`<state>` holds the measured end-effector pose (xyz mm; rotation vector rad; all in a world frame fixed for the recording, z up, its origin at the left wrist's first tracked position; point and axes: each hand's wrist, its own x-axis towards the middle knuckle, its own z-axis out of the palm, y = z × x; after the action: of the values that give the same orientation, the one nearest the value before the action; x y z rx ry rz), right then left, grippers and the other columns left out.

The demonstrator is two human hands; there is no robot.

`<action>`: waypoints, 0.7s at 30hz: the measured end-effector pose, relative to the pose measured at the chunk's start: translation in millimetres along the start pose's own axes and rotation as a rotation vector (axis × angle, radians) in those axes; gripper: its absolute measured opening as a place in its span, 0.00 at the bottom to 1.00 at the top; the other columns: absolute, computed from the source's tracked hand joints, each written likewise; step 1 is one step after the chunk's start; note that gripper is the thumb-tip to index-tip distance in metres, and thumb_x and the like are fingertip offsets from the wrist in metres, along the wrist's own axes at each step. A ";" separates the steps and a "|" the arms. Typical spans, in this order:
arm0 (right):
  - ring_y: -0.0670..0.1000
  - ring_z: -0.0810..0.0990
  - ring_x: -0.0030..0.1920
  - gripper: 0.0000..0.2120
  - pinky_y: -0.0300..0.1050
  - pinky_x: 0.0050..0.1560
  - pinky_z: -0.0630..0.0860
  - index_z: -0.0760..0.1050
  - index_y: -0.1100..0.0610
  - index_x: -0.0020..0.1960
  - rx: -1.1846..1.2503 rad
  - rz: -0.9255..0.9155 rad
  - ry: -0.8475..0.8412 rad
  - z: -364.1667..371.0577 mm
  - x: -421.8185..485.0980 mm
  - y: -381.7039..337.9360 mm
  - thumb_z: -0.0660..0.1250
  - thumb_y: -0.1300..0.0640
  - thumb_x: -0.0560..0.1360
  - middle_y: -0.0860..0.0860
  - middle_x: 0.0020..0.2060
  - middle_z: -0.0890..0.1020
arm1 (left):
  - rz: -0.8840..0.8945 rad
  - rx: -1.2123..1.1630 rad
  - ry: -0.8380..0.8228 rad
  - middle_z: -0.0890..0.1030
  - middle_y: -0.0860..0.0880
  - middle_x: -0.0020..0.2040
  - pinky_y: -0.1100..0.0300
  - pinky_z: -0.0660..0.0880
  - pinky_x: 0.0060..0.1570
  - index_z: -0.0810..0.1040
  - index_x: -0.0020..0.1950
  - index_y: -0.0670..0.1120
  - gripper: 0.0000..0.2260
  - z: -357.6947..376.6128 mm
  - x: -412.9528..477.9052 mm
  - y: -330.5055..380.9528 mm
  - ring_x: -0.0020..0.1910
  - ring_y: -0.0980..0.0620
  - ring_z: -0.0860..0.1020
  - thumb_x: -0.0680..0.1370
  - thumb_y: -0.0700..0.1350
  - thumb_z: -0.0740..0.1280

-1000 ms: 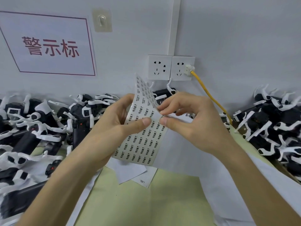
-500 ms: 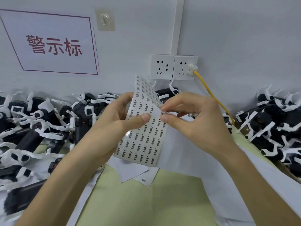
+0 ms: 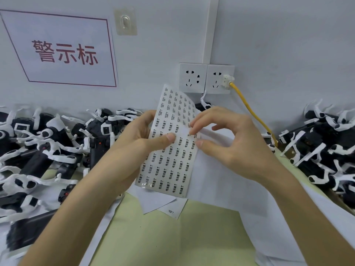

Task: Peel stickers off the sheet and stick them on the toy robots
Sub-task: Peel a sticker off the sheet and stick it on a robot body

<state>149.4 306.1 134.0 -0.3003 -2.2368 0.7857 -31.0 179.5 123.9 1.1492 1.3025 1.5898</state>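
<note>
The glossy sticker sheet (image 3: 171, 162) is held above the bench (image 3: 172, 237) at centre. Its long axis runs near to far and its far end curls toward the wall. The left grip (image 3: 134, 148) clasps its left edge, thumb flat on the printed face. The right grip (image 3: 236, 144) pinches one small sticker (image 3: 194, 134) at the right edge. Half a second ago that thumb and forefinger were pressed together; now they have spread and the sticker has lifted. Black-and-white plastic toy robots (image 3: 48, 146) lie heaped at left and right on the pale green bench, with white paper (image 3: 221, 179) under the sheet.
</note>
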 end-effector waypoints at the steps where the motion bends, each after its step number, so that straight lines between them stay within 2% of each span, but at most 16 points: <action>1: 0.47 0.80 0.61 0.07 0.44 0.60 0.73 0.82 0.48 0.47 0.000 -0.004 -0.010 -0.1 -0.1 -0.1 0.72 0.58 0.71 0.44 0.53 0.83 | -0.005 0.010 0.005 0.86 0.45 0.58 0.48 0.85 0.48 0.75 0.69 0.47 0.18 -0.5 0.2 -0.3 0.54 0.42 0.86 0.80 0.36 0.67; 7: 0.49 0.81 0.61 0.11 0.47 0.63 0.73 0.82 0.48 0.46 0.141 -0.010 -0.047 -4.8 0.5 -1.9 0.69 0.63 0.70 0.44 0.51 0.85 | -0.061 0.099 -0.024 0.87 0.47 0.57 0.49 0.84 0.47 0.77 0.68 0.50 0.17 -6.5 2.9 -5.0 0.53 0.44 0.86 0.81 0.36 0.68; 10: 0.52 0.84 0.56 0.12 0.43 0.59 0.77 0.83 0.51 0.47 0.312 0.039 -0.045 -10.3 1.7 -2.3 0.68 0.66 0.71 0.50 0.49 0.86 | -0.153 0.235 -0.212 0.87 0.46 0.56 0.51 0.81 0.48 0.80 0.65 0.51 0.16 -17.1 5.6 -10.4 0.53 0.43 0.86 0.77 0.43 0.70; 13: 0.51 0.85 0.52 0.09 0.41 0.54 0.79 0.84 0.53 0.49 0.424 0.169 -0.112 -15.7 3.2 -1.8 0.66 0.61 0.74 0.51 0.48 0.87 | -0.245 0.366 -0.432 0.86 0.44 0.55 0.52 0.82 0.50 0.82 0.62 0.50 0.12 -16.6 7.2 -19.2 0.52 0.43 0.86 0.79 0.47 0.69; 15: 0.52 0.85 0.52 0.09 0.43 0.52 0.79 0.85 0.51 0.48 0.457 0.261 -0.160 -17.3 3.7 0.0 0.66 0.59 0.76 0.52 0.49 0.87 | -0.214 0.525 -0.392 0.87 0.49 0.53 0.52 0.80 0.52 0.83 0.61 0.54 0.10 -10.5 9.8 -28.4 0.50 0.50 0.85 0.80 0.48 0.71; 17: 0.53 0.85 0.51 0.09 0.46 0.53 0.79 0.85 0.52 0.49 0.447 0.327 -0.165 -17.6 3.8 1.9 0.66 0.60 0.80 0.53 0.49 0.87 | -0.099 0.668 -0.235 0.86 0.53 0.53 0.54 0.80 0.55 0.81 0.61 0.54 0.10 -2.5 13.2 -34.6 0.51 0.56 0.84 0.81 0.45 0.71; 19: 0.52 0.85 0.51 0.12 0.45 0.52 0.79 0.85 0.52 0.49 0.398 0.369 -0.168 -17.7 3.6 2.4 0.63 0.60 0.82 0.53 0.49 0.87 | 0.060 0.640 -0.064 0.85 0.55 0.53 0.61 0.79 0.51 0.82 0.60 0.53 0.08 2.9 14.3 -33.4 0.51 0.59 0.84 0.81 0.44 0.70; 21: 0.50 0.85 0.50 0.13 0.42 0.50 0.80 0.86 0.52 0.50 0.350 0.394 -0.187 -17.5 3.9 1.5 0.63 0.58 0.83 0.52 0.50 0.87 | 0.164 0.524 0.007 0.86 0.56 0.52 0.64 0.80 0.47 0.84 0.56 0.55 0.05 4.7 12.6 -26.7 0.50 0.58 0.84 0.81 0.47 0.70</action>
<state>159.0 316.8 144.8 -0.5215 -2.1839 1.4462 -29.8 197.6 100.1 1.5990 1.7272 1.3994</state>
